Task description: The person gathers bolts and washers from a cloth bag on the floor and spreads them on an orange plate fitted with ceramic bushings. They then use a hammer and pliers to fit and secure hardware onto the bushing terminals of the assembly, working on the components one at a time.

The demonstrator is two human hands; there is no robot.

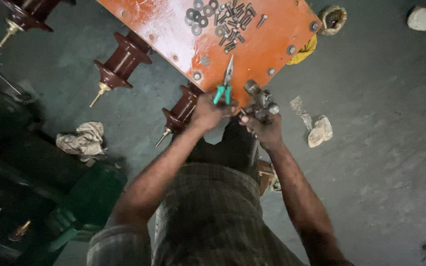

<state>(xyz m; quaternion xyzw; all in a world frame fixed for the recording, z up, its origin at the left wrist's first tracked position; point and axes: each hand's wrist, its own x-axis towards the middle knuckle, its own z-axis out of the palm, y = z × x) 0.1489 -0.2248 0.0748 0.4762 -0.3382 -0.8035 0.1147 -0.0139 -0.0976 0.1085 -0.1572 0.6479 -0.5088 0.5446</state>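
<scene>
Left hand (pixel 207 112): closed around the teal grips of a pair of needle-nose pliers (pixel 225 83), whose tip points up onto the orange metal plate (pixel 272 34).

Right hand (pixel 265 127): closed on a grey metal fitting (pixel 261 101) made of several knobbed parts, held at the plate's lower edge, just beside the pliers.

Orange metal plate: lies flat on the grey floor (pixel 385 148), bolt heads along its rim.

Loose hardware (pixel 223 22): pile of washers and bolts on the plate's upper part, well apart from both hands.

Brown ribbed insulators: 3 along the plate's left side, brass-tipped; the nearest (pixel 178 113) touches the left hand's side, another (pixel 119 64) further left.

Crumpled rag (pixel 82 140): on the floor, left of the forearm.

Pale stone-like lump (pixel 320 132): on the floor, right of the right hand.

Bent metal key (pixel 3 79): far left.
</scene>
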